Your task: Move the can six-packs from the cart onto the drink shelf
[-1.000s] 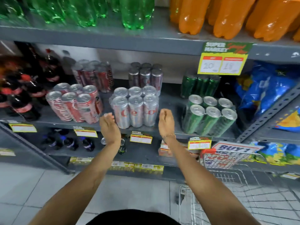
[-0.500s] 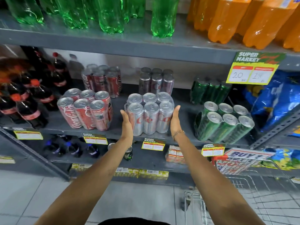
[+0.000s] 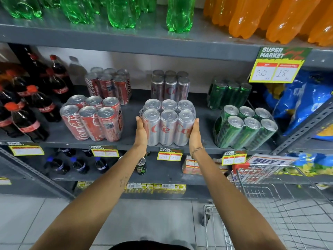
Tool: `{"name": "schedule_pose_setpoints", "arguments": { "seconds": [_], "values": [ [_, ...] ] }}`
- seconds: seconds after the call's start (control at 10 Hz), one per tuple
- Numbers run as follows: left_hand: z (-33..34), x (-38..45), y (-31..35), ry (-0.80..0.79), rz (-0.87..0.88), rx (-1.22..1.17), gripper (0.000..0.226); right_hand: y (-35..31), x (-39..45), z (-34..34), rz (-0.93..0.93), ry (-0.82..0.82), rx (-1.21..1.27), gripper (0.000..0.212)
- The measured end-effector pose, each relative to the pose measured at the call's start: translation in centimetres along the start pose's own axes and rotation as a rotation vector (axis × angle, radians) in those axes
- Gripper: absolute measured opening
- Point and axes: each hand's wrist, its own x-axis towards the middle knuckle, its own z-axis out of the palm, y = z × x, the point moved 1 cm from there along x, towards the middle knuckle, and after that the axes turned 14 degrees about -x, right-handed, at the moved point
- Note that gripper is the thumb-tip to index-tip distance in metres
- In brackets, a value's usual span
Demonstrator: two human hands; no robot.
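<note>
A silver six-pack of cans (image 3: 168, 121) stands at the front of the grey drink shelf (image 3: 131, 143). My left hand (image 3: 141, 132) presses flat against its left side and my right hand (image 3: 194, 133) against its right side, so both hands clasp the pack. A red six-pack (image 3: 92, 120) stands to its left and a green six-pack (image 3: 245, 127) to its right. Behind them are another red pack (image 3: 110, 85), another silver pack (image 3: 170, 85) and another green pack (image 3: 228, 94). The wire cart (image 3: 266, 210) is at the lower right; no packs show in its visible part.
Dark cola bottles (image 3: 27, 109) fill the shelf's left end. Green bottles (image 3: 119, 11) and orange bottles (image 3: 270, 17) stand on the shelf above. Blue snack bags (image 3: 295, 103) lie at the right. A yellow price sign (image 3: 275, 69) hangs from the upper shelf. Small bottles and a lone can (image 3: 141, 166) sit below.
My hands, apart and short of the shelf a second ago, have reached forward and closed in on both sides of the front silver six-pack.
</note>
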Motion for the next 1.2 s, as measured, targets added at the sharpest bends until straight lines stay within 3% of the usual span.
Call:
{"name": "schedule_pose_setpoints", "arguments": {
  "seconds": [0.8,1.0,1.1,1.2],
  "values": [
    [-0.6,-0.2,-0.3,-0.027,-0.047,0.097,0.062,-1.0,-2.4,-0.1,0.014,0.013,-0.021,0.059],
    [-1.3,-0.5,0.4,-0.027,-0.015,0.262,0.078,-1.1,-3.0,-0.4,-0.019,0.098,-0.113,0.056],
    [-1.7,-1.2,0.5,-0.025,0.145,0.457,0.081,-1.3,-4.1,-0.8,-0.192,0.306,-0.316,0.042],
    [-0.9,-3.3,1.2,0.031,0.497,0.655,0.064,0.9,-6.6,-1.9,-0.357,0.466,-0.610,0.025]
  ]
}}
